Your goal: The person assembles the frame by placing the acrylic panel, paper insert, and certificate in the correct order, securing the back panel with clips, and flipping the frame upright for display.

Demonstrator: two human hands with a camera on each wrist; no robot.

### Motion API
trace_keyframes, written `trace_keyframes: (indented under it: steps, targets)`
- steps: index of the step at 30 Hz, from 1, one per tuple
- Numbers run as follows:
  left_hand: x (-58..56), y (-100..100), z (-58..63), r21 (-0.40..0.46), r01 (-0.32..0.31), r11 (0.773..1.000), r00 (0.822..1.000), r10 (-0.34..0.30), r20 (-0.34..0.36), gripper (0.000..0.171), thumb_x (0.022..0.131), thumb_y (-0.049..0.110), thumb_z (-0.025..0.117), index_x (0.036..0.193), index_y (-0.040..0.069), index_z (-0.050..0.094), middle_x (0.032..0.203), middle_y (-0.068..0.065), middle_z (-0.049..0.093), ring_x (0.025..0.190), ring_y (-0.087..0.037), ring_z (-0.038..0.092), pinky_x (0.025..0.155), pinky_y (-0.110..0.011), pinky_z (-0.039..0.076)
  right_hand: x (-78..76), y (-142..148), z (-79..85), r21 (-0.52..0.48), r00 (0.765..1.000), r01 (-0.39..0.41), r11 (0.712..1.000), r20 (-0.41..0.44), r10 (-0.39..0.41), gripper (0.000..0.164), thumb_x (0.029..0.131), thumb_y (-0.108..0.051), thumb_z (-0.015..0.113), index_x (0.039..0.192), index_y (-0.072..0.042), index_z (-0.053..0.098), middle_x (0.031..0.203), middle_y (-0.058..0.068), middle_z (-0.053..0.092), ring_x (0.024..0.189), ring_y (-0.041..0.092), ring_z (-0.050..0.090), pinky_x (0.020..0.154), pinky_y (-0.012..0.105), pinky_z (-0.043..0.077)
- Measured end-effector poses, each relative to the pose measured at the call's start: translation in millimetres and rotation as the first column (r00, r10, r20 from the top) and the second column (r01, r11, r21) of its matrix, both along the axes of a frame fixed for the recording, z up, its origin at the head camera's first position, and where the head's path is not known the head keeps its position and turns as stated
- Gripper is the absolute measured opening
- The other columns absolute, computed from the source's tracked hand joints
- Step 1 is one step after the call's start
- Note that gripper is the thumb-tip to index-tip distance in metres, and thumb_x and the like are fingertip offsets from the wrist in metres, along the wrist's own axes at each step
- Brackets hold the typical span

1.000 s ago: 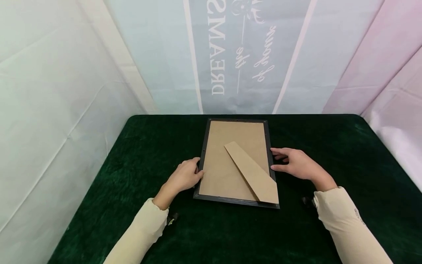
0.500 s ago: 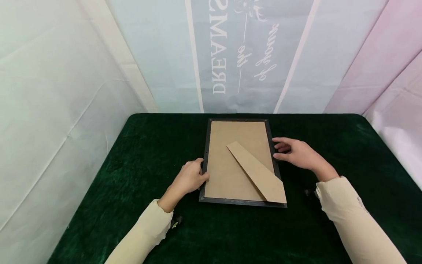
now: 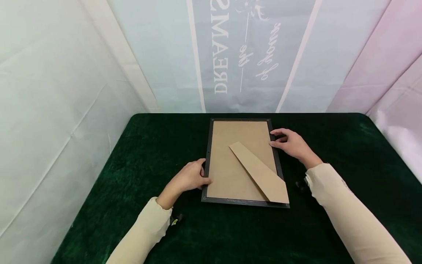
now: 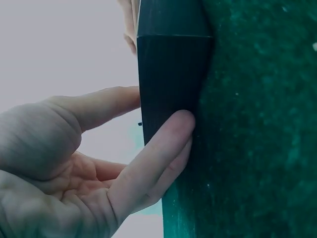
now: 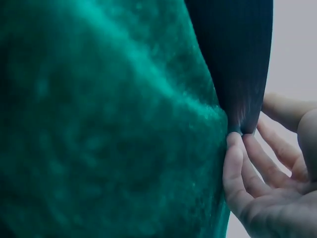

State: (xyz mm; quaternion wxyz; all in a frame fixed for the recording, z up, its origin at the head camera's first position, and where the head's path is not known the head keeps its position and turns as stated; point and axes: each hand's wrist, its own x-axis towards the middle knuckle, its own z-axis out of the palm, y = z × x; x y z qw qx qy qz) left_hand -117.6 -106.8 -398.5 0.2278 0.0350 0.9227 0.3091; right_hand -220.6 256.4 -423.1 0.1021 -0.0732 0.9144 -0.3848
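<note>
A picture frame (image 3: 224, 161) lies face down, its brown backing up and its black border showing all around. Across the backing, a brown easel stand (image 3: 260, 174) runs diagonally to the near right corner. My left hand (image 3: 189, 176) holds the left edge, thumb over the top; the left wrist view shows its fingers against the black side (image 4: 171, 69). Higher on the opposite edge, my right hand (image 3: 291, 144) pinches the border between thumb and fingers. In the right wrist view, its fingertips (image 5: 235, 141) meet the frame's side low down, by the cloth. The frame's front is hidden.
Dark green plush cloth (image 3: 148, 146) covers the table under the frame. Behind the far edge hangs a pale blue backdrop (image 3: 174, 55) with mirrored lettering. White fabric (image 3: 49, 110) hangs on the left, pinkish white fabric (image 3: 395, 99) on the right.
The frame has slid slightly to the right and straightened a little, my left hand moving along with it. My right hand has shifted along the right edge toward the far corner.
</note>
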Motion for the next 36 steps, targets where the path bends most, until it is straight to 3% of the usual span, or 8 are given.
trace_keyframes:
  steps: [7,20,31,36]
  targets:
    - [-1.2,-0.3,-1.2,0.004,-0.026,1.000,1.000,0.026,0.010,0.083,0.087,0.022,0.078,0.154,0.003,0.031,0.089,-0.006,0.061,0.062,-0.012,0.066,0.058,-0.026,0.052,0.9,-1.7,0.3,0.028,1.000,0.012,1.000,-0.010,-0.012,0.053,0.097,-0.040,0.063,0.142,-0.016,0.051,0.144,0.020,0.047,0.124,0.038,0.054,0.098,0.056,0.048]
    - [-0.3,1.8,0.3,-0.032,-0.008,0.999,1.000,0.008,-0.009,0.083,0.087,0.025,0.078,0.153,0.003,0.032,0.087,-0.005,0.061,0.060,-0.013,0.064,0.055,-0.027,0.050,-0.9,-8.6,7.8,0.200,0.994,-0.055,0.978,-0.080,0.072,0.043,0.100,-0.028,0.060,0.140,-0.015,0.056,0.144,0.021,0.044,0.120,0.041,0.057,0.092,0.056,0.051]
    - [0.1,2.4,0.0,-0.005,-0.043,0.999,0.999,0.043,0.011,0.082,0.087,0.023,0.078,0.153,0.005,0.033,0.094,-0.006,0.059,0.064,-0.014,0.065,0.058,-0.028,0.053,-6.2,-6.4,9.3,0.150,0.994,-0.099,0.984,-0.024,0.104,0.064,0.099,-0.029,0.062,0.152,-0.012,0.031,0.145,0.028,0.043,0.127,0.045,0.052,0.096,0.060,0.048]
    - [1.2,-0.9,-1.6,0.019,-0.047,0.999,0.999,0.047,0.011,0.082,0.086,0.022,0.079,0.152,0.005,0.033,0.095,-0.007,0.057,0.065,-0.014,0.065,0.059,-0.028,0.054,-25.3,-9.7,16.9,0.238,0.973,-0.190,0.953,-0.087,0.216,0.064,0.094,-0.024,0.069,0.149,-0.009,0.040,0.151,0.030,0.032,0.137,0.051,0.031,0.107,0.067,0.031]
